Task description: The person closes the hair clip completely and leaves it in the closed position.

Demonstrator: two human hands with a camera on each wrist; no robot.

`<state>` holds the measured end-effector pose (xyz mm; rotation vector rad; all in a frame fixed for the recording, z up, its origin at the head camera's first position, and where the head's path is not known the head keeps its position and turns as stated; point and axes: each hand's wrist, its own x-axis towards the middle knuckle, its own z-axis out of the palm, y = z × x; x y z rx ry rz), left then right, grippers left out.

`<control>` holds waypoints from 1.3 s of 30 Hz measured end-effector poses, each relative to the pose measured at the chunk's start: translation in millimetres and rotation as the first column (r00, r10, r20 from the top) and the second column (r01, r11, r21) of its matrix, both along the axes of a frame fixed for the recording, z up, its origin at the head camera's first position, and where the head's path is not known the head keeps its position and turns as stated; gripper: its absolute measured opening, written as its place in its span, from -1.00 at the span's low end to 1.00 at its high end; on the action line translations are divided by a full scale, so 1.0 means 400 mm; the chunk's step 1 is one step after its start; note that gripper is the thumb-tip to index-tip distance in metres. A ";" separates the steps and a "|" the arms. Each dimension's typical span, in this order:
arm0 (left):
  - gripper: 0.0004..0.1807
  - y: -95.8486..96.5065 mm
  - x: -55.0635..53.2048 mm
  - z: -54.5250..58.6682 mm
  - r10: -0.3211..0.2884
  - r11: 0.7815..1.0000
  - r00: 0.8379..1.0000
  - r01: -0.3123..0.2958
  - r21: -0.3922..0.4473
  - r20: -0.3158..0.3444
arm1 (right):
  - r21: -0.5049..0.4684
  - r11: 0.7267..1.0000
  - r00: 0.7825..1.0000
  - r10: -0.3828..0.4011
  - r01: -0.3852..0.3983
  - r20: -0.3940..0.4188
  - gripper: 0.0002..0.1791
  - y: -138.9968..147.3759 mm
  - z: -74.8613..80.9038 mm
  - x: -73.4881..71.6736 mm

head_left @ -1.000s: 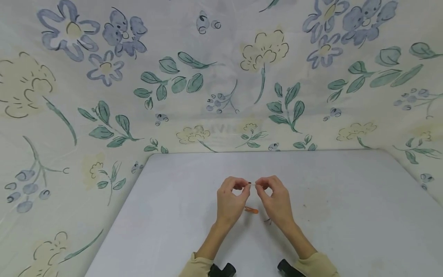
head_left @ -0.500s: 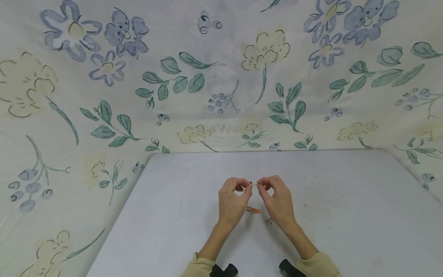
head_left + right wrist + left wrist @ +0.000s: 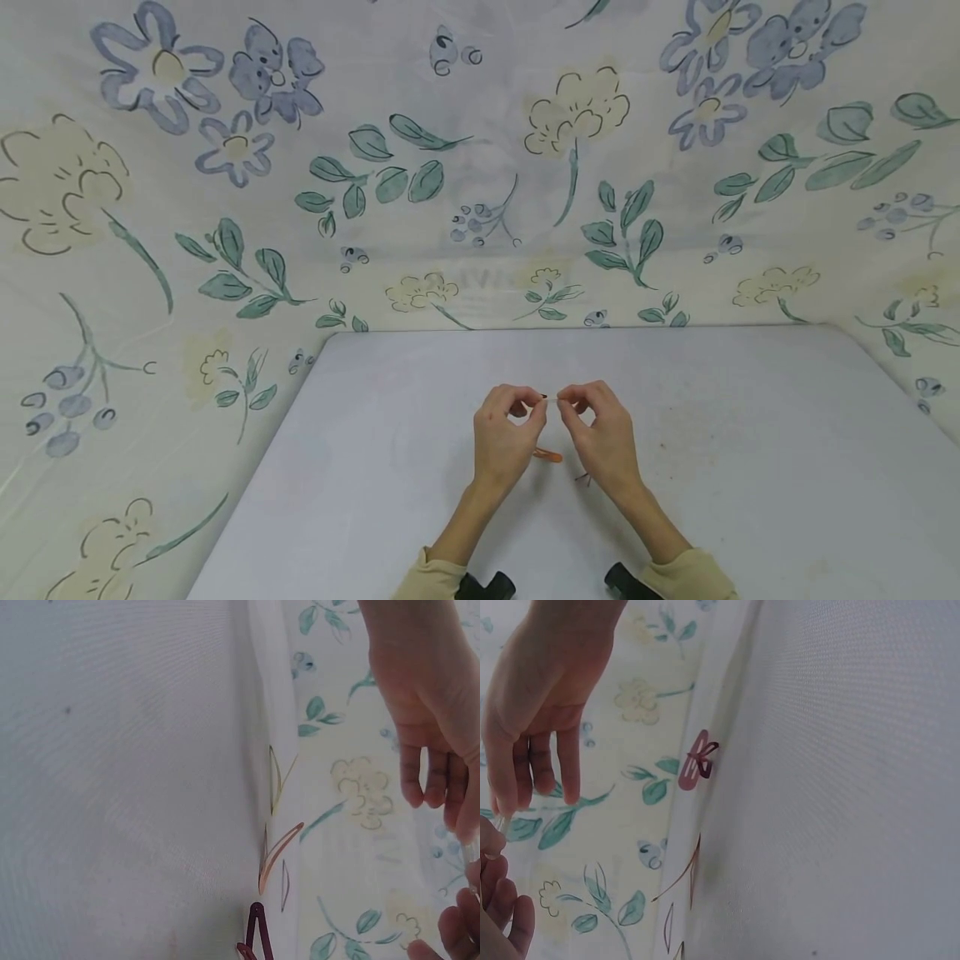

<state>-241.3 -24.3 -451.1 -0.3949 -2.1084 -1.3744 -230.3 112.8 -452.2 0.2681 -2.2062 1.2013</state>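
Observation:
Above the white table, my left hand [image 3: 501, 446] and right hand [image 3: 611, 442] meet fingertip to fingertip. Between them stretches a small, thin whitish strip [image 3: 552, 400], each end pinched by a thumb and finger; its kind cannot be told. A tiny dark bit shows at the left fingertips. In the left wrist view the strip [image 3: 504, 826] looks pale and translucent, and the right hand [image 3: 551, 697] reaches down to it. The right wrist view has the strip [image 3: 471, 851] at its edge, below the left hand [image 3: 431, 712].
Under the hands lies an orange hair clip [image 3: 548, 455]; a thin dark piece [image 3: 582, 478] is near the right wrist. Wrist views show a pink hair clip [image 3: 693, 763], a dark maroon clip [image 3: 257, 922] and thin looped outlines. A floral cloth [image 3: 480, 167] hangs behind the table [image 3: 375, 467].
Both hands have shifted very slightly right in the head view, along with the background. They keep the same pinch on the whitish strip; the clips lie as before.

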 end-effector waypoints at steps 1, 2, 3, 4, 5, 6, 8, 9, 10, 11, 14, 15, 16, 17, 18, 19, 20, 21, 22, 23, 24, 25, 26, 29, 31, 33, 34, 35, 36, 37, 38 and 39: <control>-0.94 0.000 -0.001 -0.001 0.001 1.000 1.000 -0.001 -0.002 -0.007 | -0.001 1.000 1.000 -0.001 0.001 0.001 -0.86 -0.001 0.000 0.000; -0.94 0.000 -0.001 -0.002 0.003 1.000 1.000 -0.003 -0.004 -0.013 | 0.000 1.000 1.000 -0.003 0.003 0.000 -0.86 -0.001 0.001 0.000; -0.95 0.000 -0.001 -0.002 0.003 1.000 1.000 -0.003 -0.005 -0.017 | -0.001 1.000 1.000 -0.005 0.005 -0.002 -0.86 -0.001 0.001 0.001; -0.95 0.000 -0.002 -0.003 0.005 1.000 1.000 -0.005 -0.008 -0.018 | -0.002 1.000 1.000 -0.008 0.008 -0.003 -0.86 -0.001 0.001 0.001; -0.95 0.000 -0.003 -0.004 0.006 1.000 1.000 -0.006 -0.013 -0.022 | -0.004 1.000 1.000 -0.011 0.011 -0.005 -0.87 -0.001 0.002 0.001; -0.95 0.000 -0.003 -0.005 0.009 1.000 1.000 -0.009 -0.018 -0.024 | -0.004 1.000 1.000 -0.015 0.015 -0.007 -0.87 -0.001 0.002 0.001; -0.95 0.001 -0.003 -0.006 0.016 0.999 1.000 -0.016 -0.030 -0.022 | -0.003 1.000 1.000 -0.021 0.021 -0.007 -0.87 -0.001 0.001 0.001; -0.94 0.002 -0.003 -0.007 0.019 0.999 1.000 -0.019 -0.034 -0.020 | -0.004 1.000 1.000 -0.022 0.022 -0.006 -0.87 0.000 0.001 0.001; -0.93 0.003 -0.002 -0.008 0.021 0.999 1.000 -0.022 -0.037 -0.019 | -0.003 1.000 1.000 -0.025 0.025 -0.005 -0.87 0.000 0.001 0.001; -0.93 0.004 -0.002 -0.008 0.024 0.999 1.000 -0.025 -0.040 -0.017 | -0.003 1.000 1.000 -0.025 0.025 -0.005 -0.87 0.001 0.001 0.001; -0.91 0.006 0.002 -0.007 0.030 0.999 0.999 -0.031 -0.043 -0.015 | -0.003 1.000 1.000 -0.024 0.024 -0.009 -0.86 0.002 0.000 0.000; -0.91 0.007 0.003 -0.007 0.033 0.999 0.999 -0.034 -0.042 -0.014 | -0.005 1.000 1.000 -0.024 0.024 -0.012 -0.86 0.002 0.000 -0.001; -0.91 0.007 0.004 -0.005 0.037 0.998 0.999 -0.037 -0.041 -0.014 | -0.006 1.000 1.000 -0.024 0.024 -0.018 -0.86 0.001 -0.001 -0.001; -0.91 0.007 0.004 -0.005 0.043 0.998 0.999 -0.043 -0.041 -0.017 | -0.007 1.000 1.000 -0.019 0.019 -0.023 -0.86 0.001 -0.002 -0.001; -0.91 0.007 0.004 -0.004 0.049 0.998 0.999 -0.050 -0.039 -0.021 | -0.004 1.000 0.999 -0.016 0.016 -0.028 -0.86 0.000 -0.003 -0.002; -0.91 0.006 0.004 -0.004 0.057 0.998 0.998 -0.058 -0.039 -0.022 | -0.002 1.000 0.999 -0.014 0.014 -0.034 -0.86 -0.002 -0.004 -0.002; -0.91 0.005 0.003 -0.003 0.062 0.997 0.998 -0.064 -0.040 -0.027 | -0.001 1.000 0.999 -0.011 0.011 -0.041 -0.86 -0.003 -0.006 -0.002; -0.91 0.004 0.002 -0.003 0.065 0.997 0.997 -0.066 -0.041 -0.032 | -0.003 1.000 0.999 -0.011 0.011 -0.045 -0.86 -0.004 -0.007 -0.002; -0.91 0.002 0.001 -0.002 0.064 0.997 0.997 -0.065 -0.043 -0.036 | -0.008 1.000 0.999 -0.008 0.008 -0.050 -0.85 -0.006 -0.008 -0.002; -0.91 0.000 0.000 -0.002 0.060 0.997 0.998 -0.062 -0.045 -0.036 | -0.012 1.000 0.999 -0.007 0.006 -0.050 -0.85 -0.007 -0.009 -0.002; -0.93 -0.001 -0.001 -0.001 0.053 0.997 0.998 -0.054 -0.046 -0.031 | -0.016 1.000 0.999 -0.009 0.008 -0.050 -0.85 -0.007 -0.010 -0.002; -0.94 -0.003 -0.002 -0.001 0.043 0.998 0.999 -0.045 -0.047 -0.028 | -0.022 1.000 0.999 -0.009 0.008 -0.045 -0.84 -0.008 -0.011 -0.003; -0.95 -0.004 -0.003 0.000 0.032 0.998 0.999 -0.033 -0.047 -0.022 | -0.030 1.000 0.999 -0.007 0.006 -0.039 -0.84 -0.008 -0.011 -0.003; -0.95 -0.007 -0.004 0.000 0.011 0.999 1.000 -0.010 -0.047 0.008 | -0.047 0.999 1.000 0.007 -0.008 -0.017 -0.84 -0.009 -0.012 -0.004; -0.94 -0.008 -0.004 -0.001 0.002 0.999 1.000 -0.001 -0.045 0.022 | -0.052 0.999 1.000 0.016 -0.016 -0.009 -0.85 -0.008 -0.013 -0.004; -0.93 -0.008 -0.004 -0.001 -0.005 0.999 0.999 0.006 -0.045 0.036 | -0.056 0.998 1.000 0.027 -0.027 -0.010 -0.85 -0.007 -0.013 -0.004; -0.92 -0.009 -0.004 -0.002 -0.010 0.999 0.999 0.012 -0.044 0.041 | -0.055 0.998 0.999 0.031 -0.031 -0.012 -0.85 -0.006 -0.013 -0.004; -0.94 -0.009 -0.004 -0.002 -0.018 0.999 0.999 0.020 -0.043 0.049 | -0.054 0.998 0.999 0.035 -0.036 -0.013 -0.85 -0.006 -0.013 -0.005; -0.96 -0.010 -0.004 -0.003 -0.028 0.999 0.998 0.030 -0.040 0.057 | -0.052 0.998 0.999 0.040 -0.040 -0.015 -0.85 -0.005 -0.014 -0.005; -0.97 -0.011 -0.004 -0.004 -0.041 0.998 0.997 0.043 -0.036 0.064 | -0.054 0.997 0.999 0.046 -0.046 -0.014 -0.86 -0.004 -0.014 -0.006; -0.98 -0.011 -0.004 -0.006 -0.055 0.998 0.996 0.057 -0.031 0.069 | -0.053 0.997 0.999 0.050 -0.050 -0.011 -0.86 -0.003 -0.015 -0.006; -0.98 -0.012 -0.003 -0.007 -0.069 0.997 0.995 0.071 -0.026 0.075 | -0.053 0.997 0.999 0.053 -0.054 -0.006 -0.87 -0.002 -0.016 -0.007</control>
